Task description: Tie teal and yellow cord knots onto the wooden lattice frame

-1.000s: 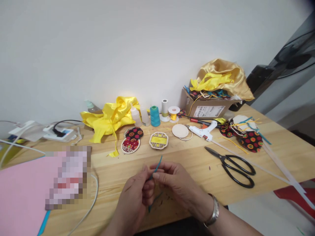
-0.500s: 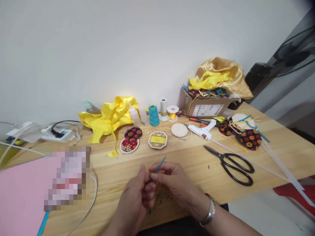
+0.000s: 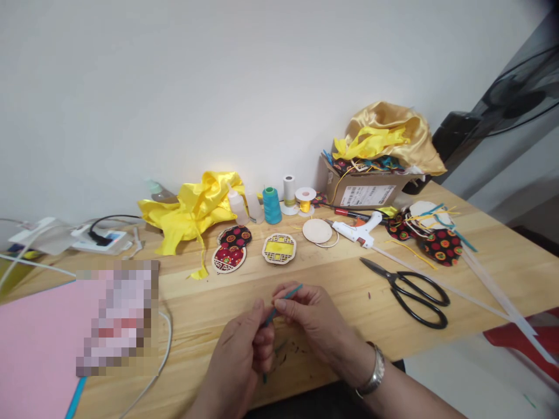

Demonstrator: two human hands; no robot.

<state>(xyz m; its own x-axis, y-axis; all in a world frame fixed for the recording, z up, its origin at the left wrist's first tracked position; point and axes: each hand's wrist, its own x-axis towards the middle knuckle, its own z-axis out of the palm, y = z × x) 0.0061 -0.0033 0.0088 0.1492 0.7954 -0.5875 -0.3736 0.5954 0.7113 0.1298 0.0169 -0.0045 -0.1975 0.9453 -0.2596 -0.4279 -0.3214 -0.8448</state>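
Both hands are together above the table's front part, closed on a thin teal strip (image 3: 293, 292), perhaps ribbon or cord. My right hand (image 3: 317, 317) pinches it between thumb and forefinger, its tip sticking out up to the right. My left hand (image 3: 242, 343) is curled round the strip's lower stretch, with a short end showing beneath the fingers. Most of the strip inside the left fist is hidden. Beyond the hands lie an openwork wooden frame with yellow cloth (image 3: 279, 249) and a gourd-shaped piece in dark patterned fabric (image 3: 234, 237). Black-handled scissors (image 3: 408, 288) rest to the right.
A white glue gun (image 3: 360, 231) lies by a round wooden disc (image 3: 317, 231). Teal thread (image 3: 271, 206) and spools stand near the wall. Yellow satin (image 3: 192, 206), a cardboard box (image 3: 367, 189) of fabric and a power strip (image 3: 102, 240) line the back; pink sheet (image 3: 39, 343) at left.
My right hand has shifted slightly right, away from the left, and more of the teal strip shows between them. The strip now slants lower. My left hand stays nearly in place.
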